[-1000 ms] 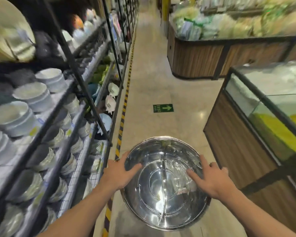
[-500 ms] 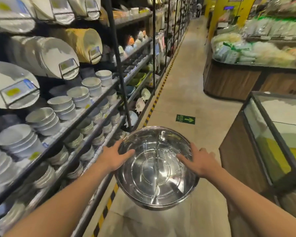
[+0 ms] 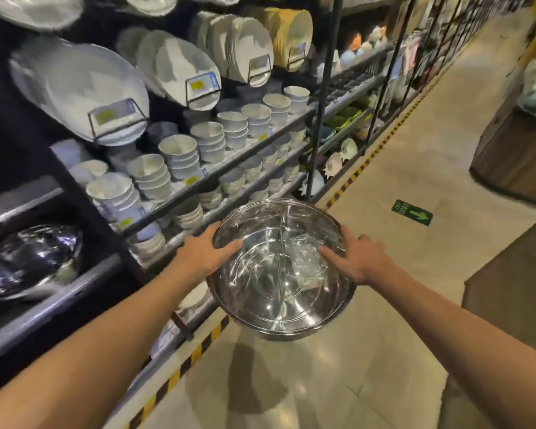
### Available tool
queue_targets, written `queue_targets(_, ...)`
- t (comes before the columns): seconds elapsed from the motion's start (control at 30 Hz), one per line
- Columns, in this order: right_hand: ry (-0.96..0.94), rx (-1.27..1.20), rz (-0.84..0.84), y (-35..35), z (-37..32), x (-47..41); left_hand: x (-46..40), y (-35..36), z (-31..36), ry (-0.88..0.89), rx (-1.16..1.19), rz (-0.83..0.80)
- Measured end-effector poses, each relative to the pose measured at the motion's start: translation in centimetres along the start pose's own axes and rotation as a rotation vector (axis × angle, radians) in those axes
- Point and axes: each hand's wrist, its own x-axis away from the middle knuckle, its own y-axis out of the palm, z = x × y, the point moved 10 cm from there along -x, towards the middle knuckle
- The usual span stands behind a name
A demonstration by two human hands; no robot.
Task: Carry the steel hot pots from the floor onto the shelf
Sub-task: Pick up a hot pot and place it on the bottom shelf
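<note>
On my left I see a long black shelf rack (image 3: 180, 198) that runs far along the aisle. Its upper level carries big white plates (image 3: 84, 88) standing on edge in wire holders, and the level below carries stacks of white bowls (image 3: 180, 156). On a lower board at the far left lies another shiny steel pot (image 3: 28, 261), blurred. The beige floor (image 3: 399, 168) has a yellow-black stripe (image 3: 180, 373) along the foot of the rack and a green arrow sign (image 3: 412, 212) further away. On the right stands a wooden counter (image 3: 517, 159).

Between both hands I hold the steel hot pot (image 3: 279, 270), in the air over the floor, just beside the low edge of the rack, its open side turned to me. My left hand (image 3: 206, 252) grips the left rim, thumb inside. My right hand (image 3: 358, 258) grips the right rim, fingers reaching inside.

The pot is round, mirror-bright, with a thin divider (image 3: 280, 258) through the middle and some clear plastic wrapping (image 3: 307, 258) inside.
</note>
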Motion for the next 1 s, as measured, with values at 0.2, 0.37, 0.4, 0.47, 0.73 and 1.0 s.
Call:
queue_targets(0.2, -0.24, 0.08, -0.056, 2.4, -10.7, 1.4, 9.5, -3.3, -10.2, -0.206, 0.081, 0.135)
queue_targets(0.37, -0.474, 0.068, -0.145, 4.4, -20.0, 3.4, 19.7, -4.7, -17.3, -0.452, 0.174, 0.251)
queue_targets(0.4, -0.518, 0.062, -0.163, 4.8, -21.9, 4.2, 21.7, -4.9, -18.7, -0.492, 0.19, 0.28)
queue_targets(0.47, -0.6, 0.045, -0.185, 5.6, -25.6, 5.9, 25.6, -4.9, -21.3, -0.57, 0.21, 0.326)
queue_targets(0.73, -0.917, 0.072, -0.273, 10.2, -38.9, 15.7, 40.9, -3.2, -31.7, -0.804, 0.301, 0.467)
queue_targets(1.0, -0.965, 0.097, -0.298, 15.4, -46.9, 21.9, 48.2, -2.2, -40.7, -0.899, 0.391, 0.513)
